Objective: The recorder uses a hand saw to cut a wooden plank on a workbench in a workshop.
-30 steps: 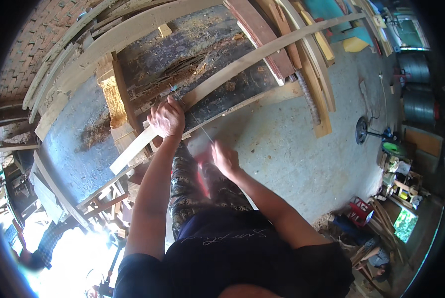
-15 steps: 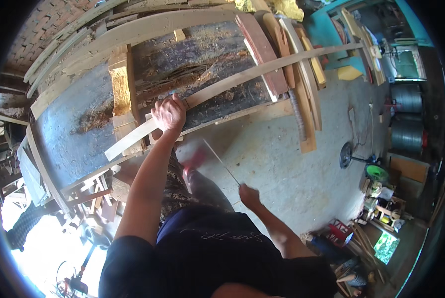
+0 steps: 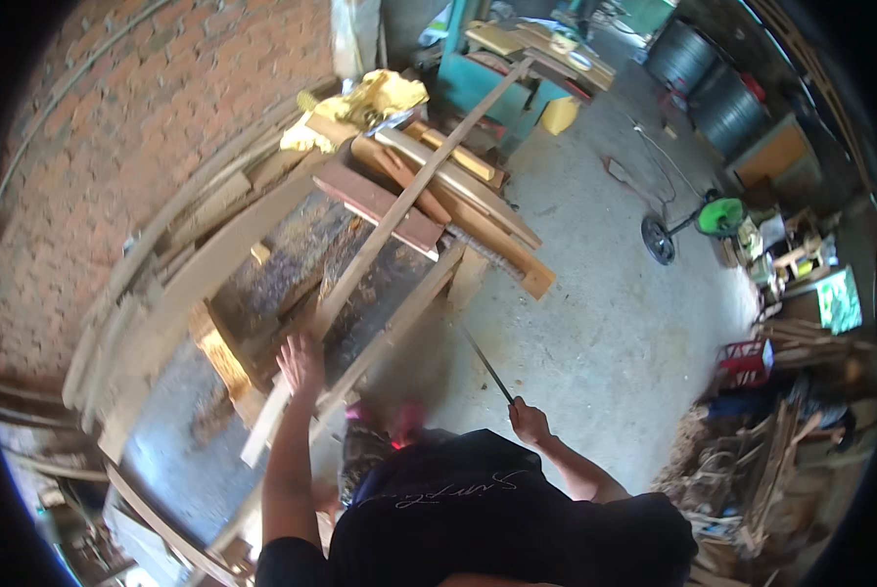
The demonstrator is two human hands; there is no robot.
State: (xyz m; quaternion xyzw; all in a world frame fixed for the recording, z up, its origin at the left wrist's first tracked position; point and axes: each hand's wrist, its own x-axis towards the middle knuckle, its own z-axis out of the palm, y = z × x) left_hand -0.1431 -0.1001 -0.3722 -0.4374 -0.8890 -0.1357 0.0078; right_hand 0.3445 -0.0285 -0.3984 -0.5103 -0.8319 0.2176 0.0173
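Observation:
My left hand (image 3: 300,364) lies on a long pale wooden strip (image 3: 380,240), fingers stretched out and slightly blurred. The strip runs diagonally away over a dark, worn bench top (image 3: 169,460) and a stack of boards. A short timber piece with a yellowish face (image 3: 218,347) lies beside the hand on the left. My right hand (image 3: 529,421) is low to the right, closed around the end of a thin metal rod (image 3: 487,360), which points up and left over the concrete floor, apart from the strip.
Reddish and pale boards (image 3: 380,210) are stacked crosswise beyond the bench, near a teal machine (image 3: 468,98). A brick wall (image 3: 96,186) is left. Metal drums (image 3: 683,49), a wheeled tool (image 3: 659,240) and a red crate (image 3: 742,362) line the right. A person (image 3: 825,421) is at lower right.
My view has swung toward the far end of the bench. My right hand has pulled the rod down and right, away from the strip. My left hand's fingers have loosened from their grip.

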